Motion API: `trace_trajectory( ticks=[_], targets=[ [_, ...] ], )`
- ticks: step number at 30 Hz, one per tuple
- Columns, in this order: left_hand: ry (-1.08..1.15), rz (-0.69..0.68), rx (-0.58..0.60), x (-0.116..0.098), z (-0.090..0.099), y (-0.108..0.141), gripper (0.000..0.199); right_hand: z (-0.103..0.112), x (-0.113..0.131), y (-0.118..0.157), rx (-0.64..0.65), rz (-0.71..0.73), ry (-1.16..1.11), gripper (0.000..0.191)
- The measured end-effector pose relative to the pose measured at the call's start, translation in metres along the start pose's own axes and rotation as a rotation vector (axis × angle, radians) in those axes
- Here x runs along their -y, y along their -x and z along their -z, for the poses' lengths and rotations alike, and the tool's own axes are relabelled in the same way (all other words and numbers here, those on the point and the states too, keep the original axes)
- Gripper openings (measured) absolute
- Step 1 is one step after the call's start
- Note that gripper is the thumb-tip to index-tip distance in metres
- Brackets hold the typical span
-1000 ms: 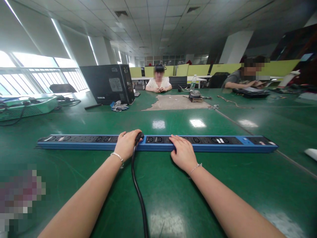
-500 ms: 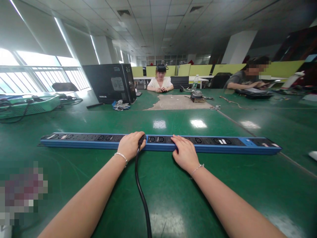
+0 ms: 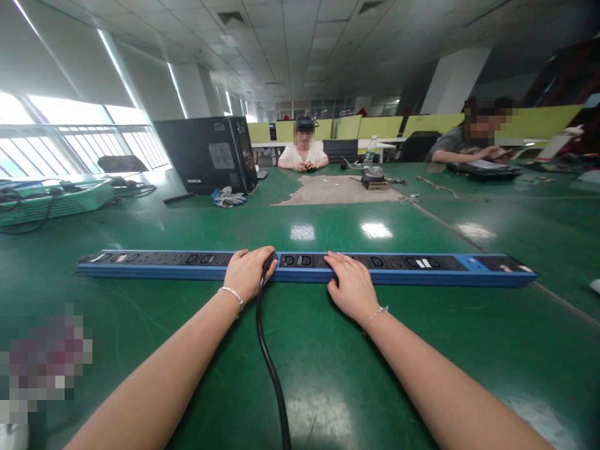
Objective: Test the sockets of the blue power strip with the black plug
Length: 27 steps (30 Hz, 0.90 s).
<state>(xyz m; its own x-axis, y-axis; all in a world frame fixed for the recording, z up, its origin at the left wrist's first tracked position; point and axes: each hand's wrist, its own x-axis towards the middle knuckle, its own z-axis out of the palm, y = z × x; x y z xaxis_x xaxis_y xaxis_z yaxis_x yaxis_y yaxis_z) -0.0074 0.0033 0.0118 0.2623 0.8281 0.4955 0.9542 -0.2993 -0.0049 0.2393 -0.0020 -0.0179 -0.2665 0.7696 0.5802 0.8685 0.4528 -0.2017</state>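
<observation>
A long blue power strip with black sockets lies crosswise on the green table. Near its middle, my left hand is closed round the black plug of a power cord, at the strip's top face; whether the plug sits fully in a socket is hidden by my fingers. The black cord runs from the plug toward me and out of the bottom of the view. My right hand grips the strip a little to the right, fingers over its top and thumb against the near side.
A black computer case stands at the back left, with gloves beside it. A green basket of cables is at far left. Across the table, one person sits facing me; another sits at right. A bottle stands farther back.
Both hands keep their places on the plug and the strip. The view has shifted only slightly.
</observation>
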Motion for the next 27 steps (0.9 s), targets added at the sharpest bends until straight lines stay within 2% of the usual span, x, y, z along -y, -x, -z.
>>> trace_trajectory(
  ticks=[6, 19, 21, 24, 25, 27],
  targets=[
    [0.067, 0.059, -0.007, -0.002, -0.004, 0.002, 0.034, -0.001, 0.0, 0.0, 0.003, -0.001, -0.002, 0.047],
    [0.218, 0.076, -0.062, 0.004, -0.023, 0.003, 0.031, -0.001, -0.002, 0.001, -0.011, -0.001, -0.002, 0.047],
    [0.274, 0.11, -0.117, 0.003, -0.018, 0.002, 0.03, -0.002, -0.002, 0.001, -0.014, -0.002, 0.0, 0.046],
    [0.382, 0.236, -0.29, 0.006, -0.001, -0.003, 0.034, -0.002, -0.002, 0.001, -0.014, 0.005, 0.001, 0.046],
    [0.392, 0.266, -0.334, 0.01, 0.006, -0.005, 0.035, -0.001, -0.001, 0.001, -0.014, 0.009, 0.001, 0.046],
    [0.378, 0.275, -0.348, 0.024, 0.018, -0.005, 0.038, -0.001, -0.001, 0.001, -0.017, 0.015, 0.005, 0.046]
  ],
)
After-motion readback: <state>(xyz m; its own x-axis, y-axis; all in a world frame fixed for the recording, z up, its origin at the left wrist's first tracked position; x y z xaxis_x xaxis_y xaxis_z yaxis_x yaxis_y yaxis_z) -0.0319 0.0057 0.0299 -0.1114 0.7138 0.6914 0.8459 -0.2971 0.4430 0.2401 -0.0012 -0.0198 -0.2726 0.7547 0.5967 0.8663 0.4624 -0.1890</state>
